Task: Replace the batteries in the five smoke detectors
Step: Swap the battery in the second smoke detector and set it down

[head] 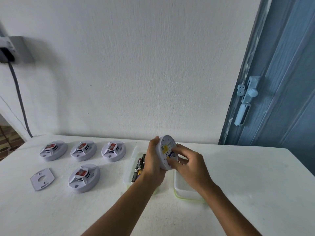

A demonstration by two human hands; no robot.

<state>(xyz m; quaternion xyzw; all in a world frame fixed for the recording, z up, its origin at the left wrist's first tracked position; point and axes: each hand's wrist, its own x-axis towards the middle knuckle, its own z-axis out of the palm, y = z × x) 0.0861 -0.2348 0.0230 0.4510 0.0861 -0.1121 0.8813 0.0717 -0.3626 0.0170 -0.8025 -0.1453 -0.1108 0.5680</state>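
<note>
The left hand (154,165) grips a round white detector (166,152) by its rim, fingers curled behind it and thumb over the top edge, holding it on edge above the table (238,193) with its labelled back turned toward the right hand (188,165). The fingers (172,163) of the right hand are bent and pinch at the lower part of that back, near a yellow and blue label; what they grasp there is too small to tell.

Just below the left hand sits a clear tray (130,167) holding several batteries (139,167) lying side by side. Beside it, under the right wrist, is a white tub (183,189) with a green rim.

Well to the left, 4 more detectors lie face up on the table: 3 in a back row (53,150) (83,151) (113,151) and 1 nearer (84,178). Each carries a red label. A flat grey plate (42,179) lies to the left of the near one.

Behind the table is a white wall (136,65), with a blue door (281,82) and its bolt (246,99) on the right.
</note>
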